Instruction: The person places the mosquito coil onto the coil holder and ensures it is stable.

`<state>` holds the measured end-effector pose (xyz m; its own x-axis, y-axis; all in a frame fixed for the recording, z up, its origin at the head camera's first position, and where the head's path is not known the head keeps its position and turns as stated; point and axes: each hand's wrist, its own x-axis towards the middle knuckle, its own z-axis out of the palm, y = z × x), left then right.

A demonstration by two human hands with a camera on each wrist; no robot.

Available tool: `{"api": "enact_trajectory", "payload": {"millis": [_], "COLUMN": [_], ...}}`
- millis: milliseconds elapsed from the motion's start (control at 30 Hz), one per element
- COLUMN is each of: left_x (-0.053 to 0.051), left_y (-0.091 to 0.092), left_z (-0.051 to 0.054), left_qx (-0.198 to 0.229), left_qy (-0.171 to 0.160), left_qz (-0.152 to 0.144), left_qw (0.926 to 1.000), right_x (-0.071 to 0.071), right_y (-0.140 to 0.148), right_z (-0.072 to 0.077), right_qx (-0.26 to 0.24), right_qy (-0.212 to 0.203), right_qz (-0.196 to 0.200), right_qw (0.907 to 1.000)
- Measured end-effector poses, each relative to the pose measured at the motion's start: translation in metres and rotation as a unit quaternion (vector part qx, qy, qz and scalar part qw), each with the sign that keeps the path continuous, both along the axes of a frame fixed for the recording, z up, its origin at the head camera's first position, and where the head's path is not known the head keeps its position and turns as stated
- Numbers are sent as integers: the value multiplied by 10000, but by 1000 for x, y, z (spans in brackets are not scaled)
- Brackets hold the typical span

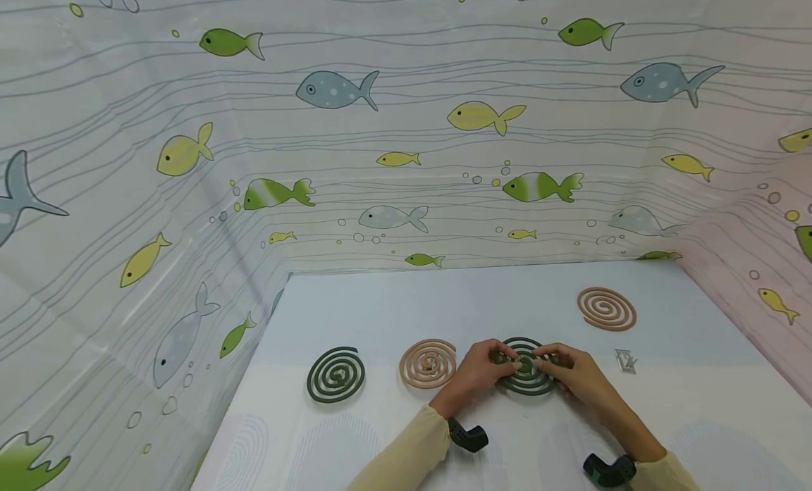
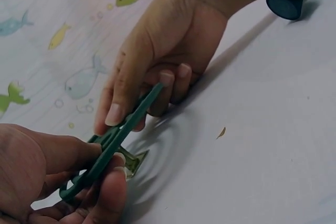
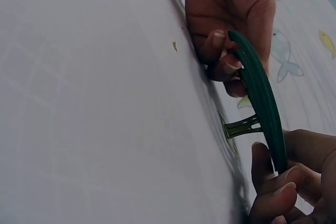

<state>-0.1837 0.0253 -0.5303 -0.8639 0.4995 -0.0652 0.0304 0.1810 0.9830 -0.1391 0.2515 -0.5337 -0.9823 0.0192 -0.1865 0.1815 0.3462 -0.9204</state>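
A dark green mosquito coil point(image 1: 528, 392) is held between both hands, a little above the white table. My left hand point(image 1: 477, 373) pinches its left side between thumb and fingers. On the right side, my right hand point(image 1: 576, 373) grips it the same way. Both wrist views show the coil point(image 3: 262, 98) tilted and nearly edge-on. Under its middle, a small metal coil stand point(image 3: 242, 127) reaches toward the table. That stand point(image 2: 137, 163) is partly hidden by fingers in the left wrist view, and whether it is fixed to the coil I cannot tell.
To the left are a tan coil point(image 1: 411, 364) with a metal piece at its centre and another dark green coil point(image 1: 314, 378). A second tan coil point(image 1: 605, 309) lies at the back right, above a loose metal stand point(image 1: 625, 361). Fish-patterned sheeting point(image 1: 393, 188) walls the table.
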Motion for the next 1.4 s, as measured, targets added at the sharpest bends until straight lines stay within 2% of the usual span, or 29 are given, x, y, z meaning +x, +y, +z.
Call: {"api": "enact_trajectory", "payload": {"millis": [133,367,667,967,1100,1233,1400], "left_x": [0,0,0,1,1,-2,-4], "left_y": [0,-1,-1,2,2,0,-2], "left_z": [0,0,-2,-2,1,5,13], "left_qx": [315,682,735,394,-45,-504,-742], "left_qy": [-197,-391,-426,-201,183,607,766], "left_qz": [-75,-189,-184,9,89,199,290], "left_qw": [9993,9967,9962,9990,9998,9967,9939], "right_x": [0,-1,0,0,1,1,2], "right_y": [1,1,1,-1,-1,1,4], "right_z": [0,1,2,4,4,5,7], "right_qx": [-80,66,37,-70,-144,-106,-51], "right_qy": [-14,139,72,-30,-130,-81,65], "right_qz": [36,192,204,141,101,45,60], "right_qw": [10000,9997,9998,9999,9998,9999,9999]}}
